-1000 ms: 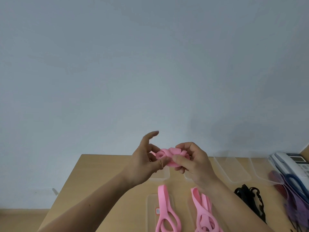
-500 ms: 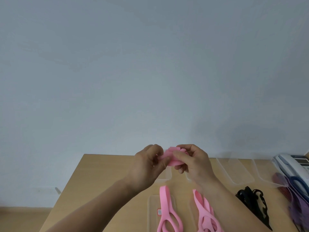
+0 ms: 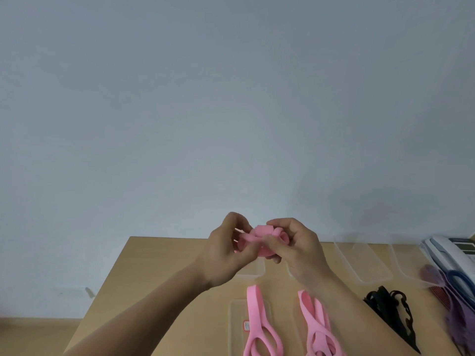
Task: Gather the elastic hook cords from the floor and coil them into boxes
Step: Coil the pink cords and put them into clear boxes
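A pink elastic cord (image 3: 261, 236) is held as a tight bundle between the left hand (image 3: 222, 255) and the right hand (image 3: 299, 249), raised above the wooden table (image 3: 154, 283). The fingers of both hands are curled closely round it: 1 side is pinched by the left thumb and forefinger, and the front is pressed by the right thumb. The hook cannot be made out.

For a neat coil, the turns are best pinned flat under the right thumb while the loose end is fed round by the left fingers. The elastic is likely to spring open if that pinch is eased.

Just beneath the fingertips a clear box (image 3: 253, 272) is seen, so only a short lowering seems needed. A second clear box (image 3: 359, 265) lies right of the right fingers. Nearer than the fingers, 2 more pink cords (image 3: 257, 325) and a black cord (image 3: 390, 312) are laid out. Bare tabletop is left of the left fingers, as far as the table's edge; the far right is crowded by a telephone (image 3: 452, 250)
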Tool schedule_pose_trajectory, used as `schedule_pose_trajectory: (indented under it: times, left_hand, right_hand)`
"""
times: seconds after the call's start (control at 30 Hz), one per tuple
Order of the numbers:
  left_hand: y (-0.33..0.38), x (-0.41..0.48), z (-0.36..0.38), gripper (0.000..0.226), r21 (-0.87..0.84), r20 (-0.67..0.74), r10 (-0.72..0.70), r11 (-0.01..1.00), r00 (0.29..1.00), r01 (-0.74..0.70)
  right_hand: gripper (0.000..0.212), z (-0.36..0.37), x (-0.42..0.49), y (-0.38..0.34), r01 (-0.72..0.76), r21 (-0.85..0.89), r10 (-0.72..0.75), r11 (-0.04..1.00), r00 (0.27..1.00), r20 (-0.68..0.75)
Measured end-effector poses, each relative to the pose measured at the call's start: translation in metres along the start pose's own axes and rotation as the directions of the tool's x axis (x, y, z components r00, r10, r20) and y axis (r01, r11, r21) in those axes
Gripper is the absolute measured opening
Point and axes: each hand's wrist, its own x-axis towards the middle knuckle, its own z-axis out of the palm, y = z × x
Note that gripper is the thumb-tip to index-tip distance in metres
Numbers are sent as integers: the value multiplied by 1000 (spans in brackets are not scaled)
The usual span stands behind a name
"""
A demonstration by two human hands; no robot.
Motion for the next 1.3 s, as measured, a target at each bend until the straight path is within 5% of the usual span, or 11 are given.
schedule_pose_trajectory:
  times: [0.1, 0.2, 0.7, 1.13, 1.3]
  left_hand:
    - [5, 9, -2, 47, -159, 144, -192, 964, 971, 214]
    - [8, 13, -3, 29, -106, 253, -172, 973, 952, 203]
    - [13, 5, 13, 39, -230, 67, -264, 935, 962, 272]
    - [4, -1, -11, 42, -475, 306, -313, 768, 899, 429]
    - [-14, 1, -23, 21, -229, 106, -254, 935, 961, 272]
  right_hand:
    - [31, -1, -3, -2, 38, -48, -32, 998, 991, 132]
    - [31, 0, -5, 2, 47, -61, -37, 997, 988, 149]
    - [38, 6, -11, 7, 185, -125, -195, 975, 978, -71]
    - [32, 21, -1, 17, 296, -165, -286, 941, 955, 81]
    - [43, 27, 7, 27, 209, -367, -158, 907, 974, 164]
